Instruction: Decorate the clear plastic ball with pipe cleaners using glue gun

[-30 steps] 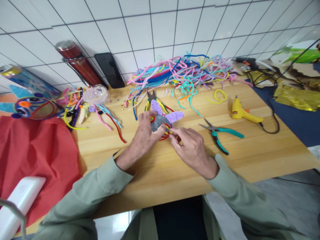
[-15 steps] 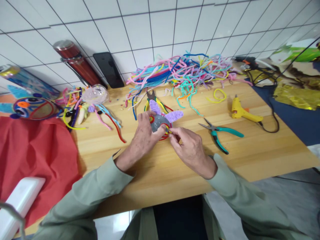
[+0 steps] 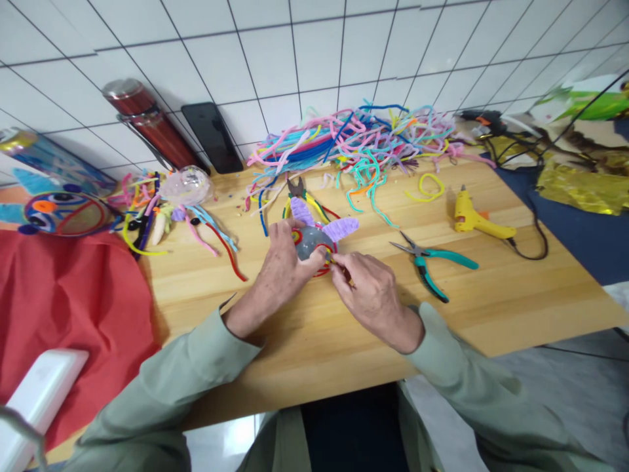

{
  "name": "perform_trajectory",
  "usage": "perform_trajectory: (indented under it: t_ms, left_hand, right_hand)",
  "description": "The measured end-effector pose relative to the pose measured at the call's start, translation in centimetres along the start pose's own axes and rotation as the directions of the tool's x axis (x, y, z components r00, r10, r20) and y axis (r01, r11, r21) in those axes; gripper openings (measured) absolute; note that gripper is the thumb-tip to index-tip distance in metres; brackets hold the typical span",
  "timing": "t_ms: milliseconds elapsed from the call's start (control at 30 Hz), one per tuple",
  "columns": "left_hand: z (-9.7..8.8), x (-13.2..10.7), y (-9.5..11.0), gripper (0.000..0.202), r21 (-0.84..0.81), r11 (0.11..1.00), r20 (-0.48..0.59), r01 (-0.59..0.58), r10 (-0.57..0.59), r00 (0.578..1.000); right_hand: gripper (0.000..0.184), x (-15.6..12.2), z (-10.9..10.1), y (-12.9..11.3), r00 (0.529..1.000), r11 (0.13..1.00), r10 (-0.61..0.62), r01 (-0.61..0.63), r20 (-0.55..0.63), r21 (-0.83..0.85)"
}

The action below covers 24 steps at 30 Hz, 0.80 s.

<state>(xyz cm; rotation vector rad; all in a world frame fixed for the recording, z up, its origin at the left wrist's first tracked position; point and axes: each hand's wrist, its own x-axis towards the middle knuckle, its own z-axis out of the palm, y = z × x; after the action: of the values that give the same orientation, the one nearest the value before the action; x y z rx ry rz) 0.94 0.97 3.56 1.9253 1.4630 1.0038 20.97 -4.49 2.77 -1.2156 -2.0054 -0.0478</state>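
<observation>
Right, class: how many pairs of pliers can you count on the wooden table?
2. A teal-handled pair lies just right of the right hand; a second pair lies behind the purple-eared craft piece, its handles partly hidden. The pipe-cleaner heap may hide more.

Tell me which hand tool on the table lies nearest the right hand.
The teal-handled pliers, just right of the right hand; the yellow glue gun lies farther right, the small cutters beyond the craft ball.
</observation>
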Motion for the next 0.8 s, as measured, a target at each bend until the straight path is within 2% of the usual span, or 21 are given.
perform_trajectory:
  t_ms: [300, 800]
  left_hand:
    - [0.15, -0.08, 0.02, 0.050, -0.007, 1.000, -0.015, 0.022, -0.022, 1.000]
    - [-0.66, -0.09, 0.14, 0.041, -0.073, 0.997, 0.063, 0.026, -0.022, 0.998]
  right_hand:
    - [0.014, -0.11, 0.19, 0.06, 1.000, 1.000, 0.011, -0.011, 0.005, 0.020]
    - [0.017, 0.00, 0.27, -0.03, 1.000, 0.999, -0.005, 0.005, -0.001, 0.037]
